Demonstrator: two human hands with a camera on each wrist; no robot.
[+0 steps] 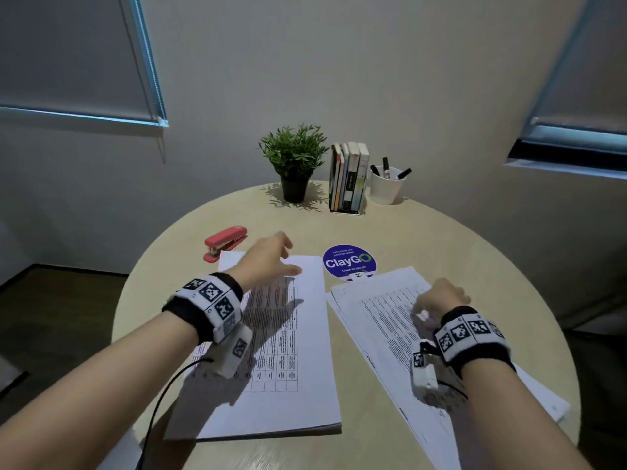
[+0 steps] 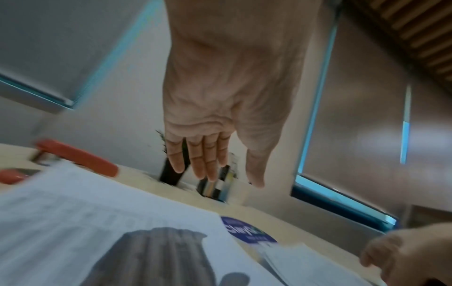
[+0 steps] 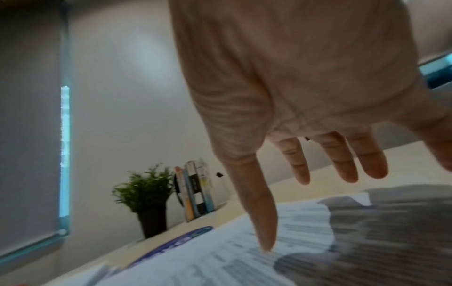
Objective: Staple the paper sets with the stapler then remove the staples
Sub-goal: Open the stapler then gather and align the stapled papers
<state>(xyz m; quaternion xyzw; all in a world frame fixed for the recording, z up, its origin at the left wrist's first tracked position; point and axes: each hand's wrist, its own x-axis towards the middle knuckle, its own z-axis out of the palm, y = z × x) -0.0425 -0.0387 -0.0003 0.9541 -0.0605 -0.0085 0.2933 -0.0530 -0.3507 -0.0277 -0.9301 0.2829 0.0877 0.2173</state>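
Two printed paper sets lie on the round table: the left set (image 1: pixel 291 351) in front of me and the right set (image 1: pixel 383 320), slanted. A red stapler (image 1: pixel 225 242) sits beyond the left set's far left corner. My left hand (image 1: pixel 271 256) hovers over the top of the left set with its fingers (image 2: pixel 203 160) straight and holds nothing; the stapler (image 2: pixel 80 156) lies to its left. My right hand (image 1: pixel 437 296) is over the right set (image 3: pixel 244 257), fingers (image 3: pixel 342 160) spread, thumb tip touching the sheet.
A round blue ClayGo sticker (image 1: pixel 349 261) lies between the sets' far ends. At the back stand a potted plant (image 1: pixel 294 164), a row of books (image 1: pixel 349 178) and a white cup of markers (image 1: pixel 386 184). The table edge (image 1: pixel 135 276) curves on the left.
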